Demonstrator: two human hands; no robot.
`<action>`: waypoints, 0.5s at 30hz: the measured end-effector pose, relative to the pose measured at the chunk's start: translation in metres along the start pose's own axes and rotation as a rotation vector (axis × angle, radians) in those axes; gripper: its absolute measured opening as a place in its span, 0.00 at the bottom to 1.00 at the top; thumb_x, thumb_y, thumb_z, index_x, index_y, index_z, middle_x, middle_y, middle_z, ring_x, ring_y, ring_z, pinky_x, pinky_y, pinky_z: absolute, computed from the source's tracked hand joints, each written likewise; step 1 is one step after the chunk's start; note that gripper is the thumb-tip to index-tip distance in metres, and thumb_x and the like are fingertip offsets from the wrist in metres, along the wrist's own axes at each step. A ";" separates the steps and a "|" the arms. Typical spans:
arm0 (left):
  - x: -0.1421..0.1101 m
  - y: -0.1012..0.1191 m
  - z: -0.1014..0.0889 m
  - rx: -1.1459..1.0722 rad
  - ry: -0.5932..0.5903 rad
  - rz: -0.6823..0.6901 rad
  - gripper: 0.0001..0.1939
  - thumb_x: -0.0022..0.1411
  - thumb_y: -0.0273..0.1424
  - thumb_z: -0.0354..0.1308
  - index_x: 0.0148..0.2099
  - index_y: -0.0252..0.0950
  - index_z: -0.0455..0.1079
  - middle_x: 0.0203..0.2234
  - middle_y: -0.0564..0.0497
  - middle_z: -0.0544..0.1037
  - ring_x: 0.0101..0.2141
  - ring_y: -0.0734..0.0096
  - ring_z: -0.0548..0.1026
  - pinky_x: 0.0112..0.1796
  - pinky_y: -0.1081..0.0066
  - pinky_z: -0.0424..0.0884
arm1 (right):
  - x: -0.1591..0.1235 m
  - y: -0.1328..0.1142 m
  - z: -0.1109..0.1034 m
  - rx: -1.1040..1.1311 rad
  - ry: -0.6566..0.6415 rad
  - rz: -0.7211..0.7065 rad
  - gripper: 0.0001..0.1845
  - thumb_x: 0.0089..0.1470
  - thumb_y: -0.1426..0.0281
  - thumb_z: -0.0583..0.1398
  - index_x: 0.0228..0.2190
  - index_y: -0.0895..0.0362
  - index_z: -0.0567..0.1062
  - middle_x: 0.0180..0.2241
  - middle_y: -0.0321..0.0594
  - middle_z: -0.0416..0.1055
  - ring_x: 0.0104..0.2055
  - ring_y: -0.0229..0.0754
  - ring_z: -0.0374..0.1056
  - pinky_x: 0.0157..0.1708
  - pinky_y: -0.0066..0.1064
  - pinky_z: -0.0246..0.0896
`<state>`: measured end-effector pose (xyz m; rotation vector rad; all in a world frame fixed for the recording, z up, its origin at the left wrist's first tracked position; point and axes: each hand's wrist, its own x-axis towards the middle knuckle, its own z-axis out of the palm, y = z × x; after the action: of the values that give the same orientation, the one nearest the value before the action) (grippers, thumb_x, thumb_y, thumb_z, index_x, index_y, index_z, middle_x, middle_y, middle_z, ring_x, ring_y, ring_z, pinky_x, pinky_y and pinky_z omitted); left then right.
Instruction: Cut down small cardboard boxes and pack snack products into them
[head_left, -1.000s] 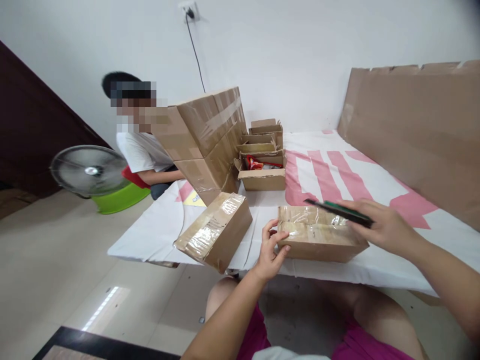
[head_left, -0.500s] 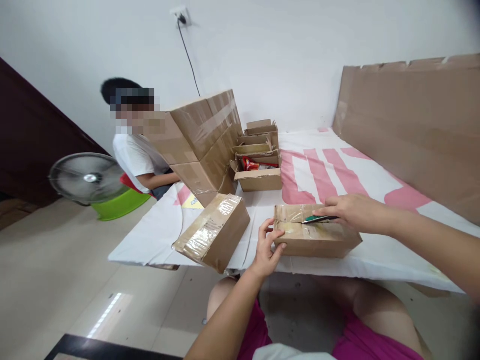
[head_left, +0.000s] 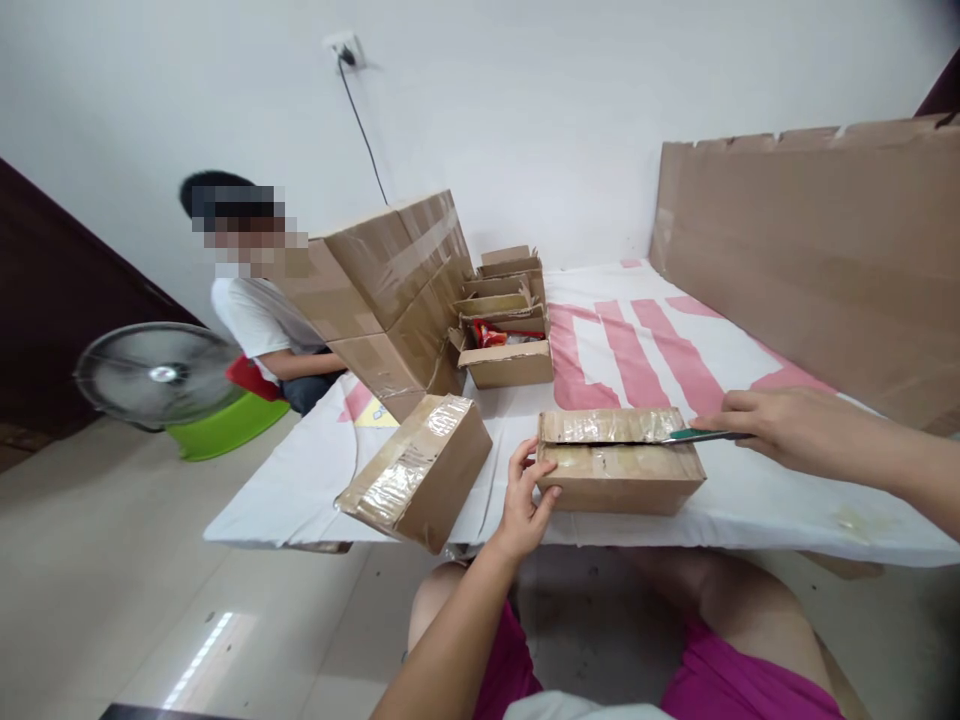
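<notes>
A taped cardboard box (head_left: pixel 619 494) lies at the table's front edge with a dark slit along its top seam. My left hand (head_left: pixel 527 498) grips its left end, fingers on the top edge and thumb against the front side. My right hand (head_left: pixel 750 415) is closed round a green and metal box cutter (head_left: pixel 697 436), whose tip is at the right end of the seam. The handle is mostly hidden in my fingers. To the left, a second cardboard box (head_left: pixel 454 460), shiny with tape on top, sits askew at the table's edge.
Stacked sealed cartons (head_left: pixel 360 290) stand at the back left. Beside them are several opened boxes (head_left: pixel 514 365), one holding red packets (head_left: pixel 495 334). A large cardboard sheet (head_left: pixel 810 230) stands along the right. Beyond the table's left side are a seated person (head_left: pixel 259 320) and a fan (head_left: pixel 161 372).
My right hand has drawn the box cutter rightwards along the seam, from near the left part to the right end. The seam has parted. My left hand stays on the box.
</notes>
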<state>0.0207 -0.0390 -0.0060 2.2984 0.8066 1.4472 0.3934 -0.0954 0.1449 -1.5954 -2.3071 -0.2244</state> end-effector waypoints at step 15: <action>0.002 0.010 0.000 0.015 -0.021 -0.085 0.27 0.69 0.34 0.52 0.67 0.45 0.51 0.64 0.38 0.58 0.64 0.54 0.60 0.59 0.51 0.63 | -0.080 0.013 0.108 0.366 0.220 0.636 0.28 0.51 0.56 0.57 0.51 0.55 0.74 0.48 0.47 0.77 0.46 0.54 0.74 0.44 0.43 0.70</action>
<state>0.0247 -0.0453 0.0006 2.2568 0.9008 1.3830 0.4125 -0.1273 0.0150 -1.8854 -1.4760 0.1598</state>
